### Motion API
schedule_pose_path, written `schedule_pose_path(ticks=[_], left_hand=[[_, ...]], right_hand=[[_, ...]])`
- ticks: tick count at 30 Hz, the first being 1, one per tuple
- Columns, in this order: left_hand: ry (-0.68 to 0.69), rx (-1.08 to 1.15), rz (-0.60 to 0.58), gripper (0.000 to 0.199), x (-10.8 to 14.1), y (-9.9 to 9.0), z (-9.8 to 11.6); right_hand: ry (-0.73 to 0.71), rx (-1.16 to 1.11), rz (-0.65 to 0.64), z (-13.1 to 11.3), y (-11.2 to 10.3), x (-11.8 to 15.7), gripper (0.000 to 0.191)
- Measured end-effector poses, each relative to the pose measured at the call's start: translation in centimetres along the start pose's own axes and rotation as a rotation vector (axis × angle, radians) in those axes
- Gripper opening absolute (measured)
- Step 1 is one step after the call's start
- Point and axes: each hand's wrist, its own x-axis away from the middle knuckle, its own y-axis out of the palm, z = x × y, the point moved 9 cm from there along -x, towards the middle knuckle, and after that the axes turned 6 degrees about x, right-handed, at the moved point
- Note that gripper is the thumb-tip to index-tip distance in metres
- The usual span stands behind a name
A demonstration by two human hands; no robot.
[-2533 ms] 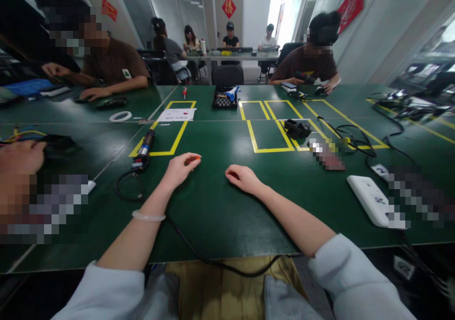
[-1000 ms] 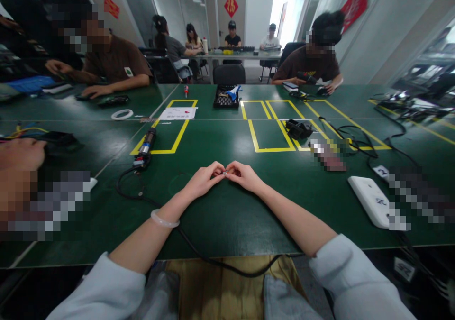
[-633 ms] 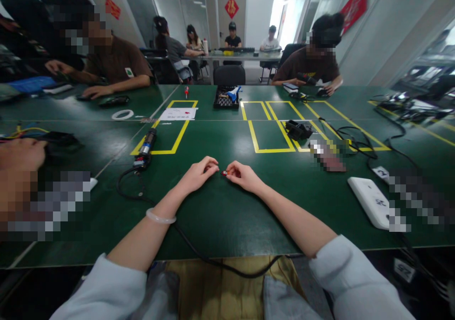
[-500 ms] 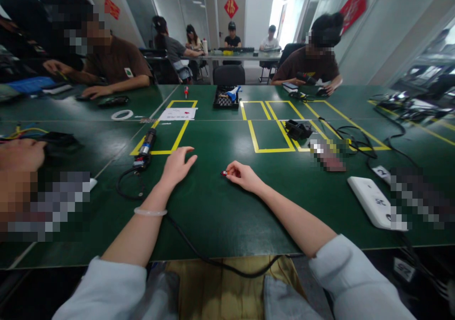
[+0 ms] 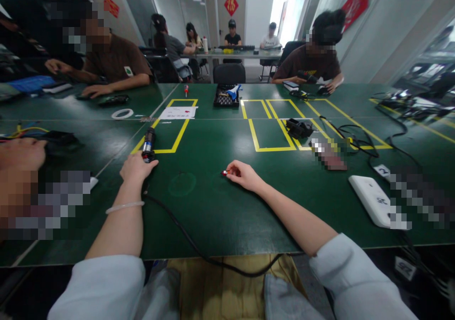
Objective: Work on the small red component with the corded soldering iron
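Observation:
My left hand [image 5: 136, 170] has its thumb and fingers around the near end of a black cylindrical corded tool [image 5: 149, 139] with a silver and blue band. The tool lies on the green table at the corner of a yellow taped rectangle, and its kind is unclear. Part of its near end is hidden by the hand. A black cable [image 5: 177, 223] runs from near my left wrist over the table edge. My right hand [image 5: 241, 174] rests on the table, closed in a pinch on a small red and white piece [image 5: 223, 172], too small to name.
At the back stands a black tray [image 5: 223, 103] with a blue and white item. A red-handled screwdriver [image 5: 186, 91], a paper sheet [image 5: 177, 113] and a white ring [image 5: 122, 114] lie left. Right are a black holder [image 5: 299, 128], cables and a white power bank [image 5: 373, 201]. Co-workers sit around.
My left hand has moved left from the open table to the corded tool and closed around its near end. The tool has turned slightly. My right hand stays put with its small piece.

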Motion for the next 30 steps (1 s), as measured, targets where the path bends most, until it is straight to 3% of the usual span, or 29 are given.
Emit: schedule_pose_path(ticks=[5, 13, 23, 30], left_hand=[[0.068, 0.004, -0.011, 0.064, 1.2, 0.4, 2.3], [0.393, -0.044, -0.025, 0.061, 4.0, 2.8, 8.6], [0.816, 0.186, -0.267, 0.066, 12.5, 6.3, 18.2], [0.983, 0.323, -0.387, 0.064, 16.5, 6.9, 21.1]], right_hand=[[-0.018, 0.047, 0.046, 0.1, -0.3, 0.0, 0.013], [-0.059, 0.053, 0.015, -0.5, 0.1, 0.0, 0.012], [-0.146, 0.220, 0.032, -1.9, 0.0, 0.2, 0.009], [-0.155, 0.403, 0.038, -2.5, 0.2, 0.5, 0.007]])
